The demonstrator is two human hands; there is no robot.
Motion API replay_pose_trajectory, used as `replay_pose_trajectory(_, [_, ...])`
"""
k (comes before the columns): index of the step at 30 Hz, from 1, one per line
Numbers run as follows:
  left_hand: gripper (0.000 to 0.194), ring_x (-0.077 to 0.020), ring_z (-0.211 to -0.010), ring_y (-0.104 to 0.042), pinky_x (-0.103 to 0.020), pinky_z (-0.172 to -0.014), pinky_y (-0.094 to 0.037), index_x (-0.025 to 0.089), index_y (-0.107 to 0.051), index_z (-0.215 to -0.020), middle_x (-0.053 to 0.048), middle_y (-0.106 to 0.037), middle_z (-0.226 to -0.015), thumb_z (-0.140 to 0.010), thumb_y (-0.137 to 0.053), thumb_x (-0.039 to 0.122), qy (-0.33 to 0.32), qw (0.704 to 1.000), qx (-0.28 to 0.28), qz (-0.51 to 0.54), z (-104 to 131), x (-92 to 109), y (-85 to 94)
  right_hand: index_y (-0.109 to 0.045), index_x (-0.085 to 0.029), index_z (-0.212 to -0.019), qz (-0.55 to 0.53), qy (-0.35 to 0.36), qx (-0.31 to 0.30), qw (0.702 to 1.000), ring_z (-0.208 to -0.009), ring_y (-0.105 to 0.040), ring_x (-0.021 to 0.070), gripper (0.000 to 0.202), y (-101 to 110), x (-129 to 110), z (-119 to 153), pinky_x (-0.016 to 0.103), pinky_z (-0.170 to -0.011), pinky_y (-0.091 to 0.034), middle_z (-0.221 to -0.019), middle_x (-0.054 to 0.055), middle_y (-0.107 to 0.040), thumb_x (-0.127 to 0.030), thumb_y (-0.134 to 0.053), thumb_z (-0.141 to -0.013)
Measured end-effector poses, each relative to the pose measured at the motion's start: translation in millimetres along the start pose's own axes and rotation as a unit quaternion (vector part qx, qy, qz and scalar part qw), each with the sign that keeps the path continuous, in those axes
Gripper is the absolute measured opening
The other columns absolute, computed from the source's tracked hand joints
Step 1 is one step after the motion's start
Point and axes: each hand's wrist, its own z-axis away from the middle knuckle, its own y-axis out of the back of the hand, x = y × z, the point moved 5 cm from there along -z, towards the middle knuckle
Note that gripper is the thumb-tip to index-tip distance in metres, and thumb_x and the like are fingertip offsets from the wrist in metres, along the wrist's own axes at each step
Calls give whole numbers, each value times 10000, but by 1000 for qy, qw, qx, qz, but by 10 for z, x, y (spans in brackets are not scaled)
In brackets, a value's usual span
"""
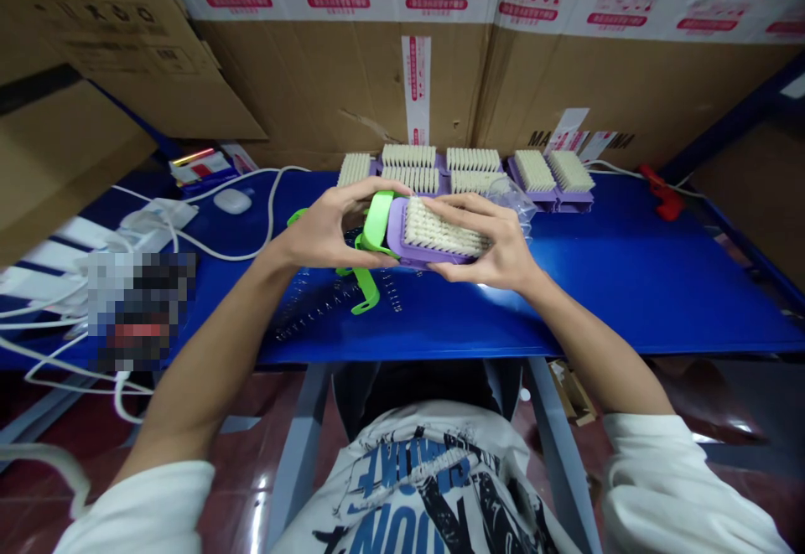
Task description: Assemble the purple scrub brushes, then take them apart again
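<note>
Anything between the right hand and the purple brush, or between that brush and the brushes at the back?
Nothing visible separates the right hand from the purple brush; they touch. Toward the back brushes, crumpled clear plastic shows just beyond that hand.

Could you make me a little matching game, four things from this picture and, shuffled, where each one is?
1. Brush nearest the person
2. White computer mouse
3. Red object
4. Tall cardboard

A. Lying on the left part of the blue table
B. Standing behind the table
C. In the right hand
D. Lying on the table's right part

Pairs: 1-C, 2-A, 3-D, 4-B
</note>
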Motion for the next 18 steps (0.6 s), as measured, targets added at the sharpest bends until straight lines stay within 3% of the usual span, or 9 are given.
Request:
replay_pose_trajectory(6, [876,-260,-1133,-794,-299,-928,-698,195,-662,-1553,-145,-752,-1382,-808,-1040,457,25,999,10,-31,3,83,6,-711,-294,-1613,18,-2,10,1000,-1268,-779,297,740,3,-4,2,489,-1112,-638,-1462,115,-791,-559,-879,-942])
replay_pose_trajectory(12, [922,-271,-1154,-779,-336,-953,-693,206,-628,-1568,-154,-723,-1412,-801,-1032,520,12,998,15,-63,-7,106,-18,-710,-289,-1611,35,10,21,999,-1266,-780,298,716,2,-34,5,491,-1105,-641,-1474,119,-784,-513,-872,-950])
replay_pose_trajectory(15, [978,-303,-1233,-755,-386,-1041,-673,198,-652,-1516,-163,-718,-1431,-718,-1076,572,-14,993,57,-100,-32,132,-53,-703,-296,-1616,44,3,26,999,-1245,-784,292,713,1,-47,3,489,-1092,-645,-1467,107,-787,-512,-857,-954])
replay_pose_trajectory(18, [901,-288,-1190,-765,-381,-1036,-664,178,-684,-1446,-155,-749,-1372,-716,-1078,528,-38,988,97,-117,-46,166,-92,-706,-285,-1609,50,16,43,998,-1230,-783,281,702,8,-68,5,478,-1080,-645,-1450,105,-788,-464,-862,-948])
